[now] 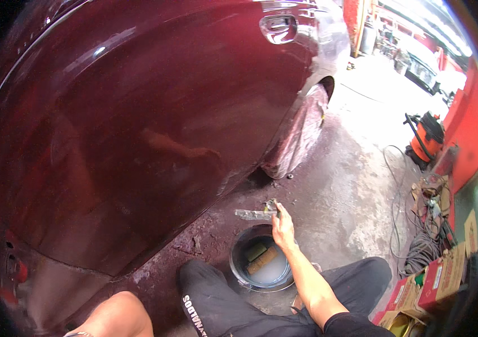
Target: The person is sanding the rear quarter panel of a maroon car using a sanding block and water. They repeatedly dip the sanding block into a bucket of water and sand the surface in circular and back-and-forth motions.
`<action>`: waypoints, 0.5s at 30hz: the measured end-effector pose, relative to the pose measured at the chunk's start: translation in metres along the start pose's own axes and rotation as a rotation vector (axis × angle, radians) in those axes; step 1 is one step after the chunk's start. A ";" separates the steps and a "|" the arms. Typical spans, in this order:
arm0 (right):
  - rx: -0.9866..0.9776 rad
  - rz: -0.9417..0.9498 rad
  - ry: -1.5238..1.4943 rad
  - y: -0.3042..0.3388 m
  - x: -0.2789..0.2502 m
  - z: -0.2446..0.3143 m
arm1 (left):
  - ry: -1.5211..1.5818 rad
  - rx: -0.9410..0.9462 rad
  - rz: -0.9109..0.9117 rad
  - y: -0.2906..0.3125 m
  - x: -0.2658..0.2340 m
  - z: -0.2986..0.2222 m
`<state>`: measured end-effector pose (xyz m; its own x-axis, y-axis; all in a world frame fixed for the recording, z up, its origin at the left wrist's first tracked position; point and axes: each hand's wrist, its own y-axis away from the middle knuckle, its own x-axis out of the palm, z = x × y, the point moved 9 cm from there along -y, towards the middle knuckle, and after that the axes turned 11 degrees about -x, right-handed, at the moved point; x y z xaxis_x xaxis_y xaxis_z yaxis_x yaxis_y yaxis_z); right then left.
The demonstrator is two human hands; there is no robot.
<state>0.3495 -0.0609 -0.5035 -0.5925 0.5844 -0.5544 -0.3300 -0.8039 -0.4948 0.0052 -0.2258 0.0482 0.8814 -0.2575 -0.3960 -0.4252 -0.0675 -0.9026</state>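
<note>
My right hand [284, 227] reaches out over the far right rim of a dark round bucket [236, 264]. Its fingers are pressed together, with a small dark edge beside them; what they hold is hidden. Cloudy whitish water [271, 275] lies in the bucket, with a tan block [262, 262] and a greenish block [257, 251] in it. Just beyond my fingers, a strip of clear crumpled film [254, 214] rests on the floor. At the lower left my bare left arm [116, 317] shows in part, its hand outside the picture.
A dark red car panel [154, 123] fills the left, with a door handle [279, 29] and a wheel covered in film [300, 135]. At right stand an orange and black vacuum [427, 137], coiled cable [425, 254] and red-and-tan cartons [438, 281].
</note>
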 end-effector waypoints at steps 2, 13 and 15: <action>0.039 0.002 0.002 0.017 0.005 -0.020 | 0.032 0.004 0.004 0.004 0.002 0.001; 0.047 0.101 0.195 0.030 0.031 -0.015 | 0.053 -0.044 0.046 0.007 0.004 0.005; -0.017 0.067 0.213 0.025 0.032 -0.010 | 0.031 -0.042 0.053 0.008 -0.001 -0.007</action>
<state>0.3298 -0.0616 -0.5403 -0.4434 0.5411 -0.7146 -0.2819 -0.8410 -0.4619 0.0001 -0.2327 0.0428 0.8508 -0.2918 -0.4371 -0.4800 -0.0928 -0.8723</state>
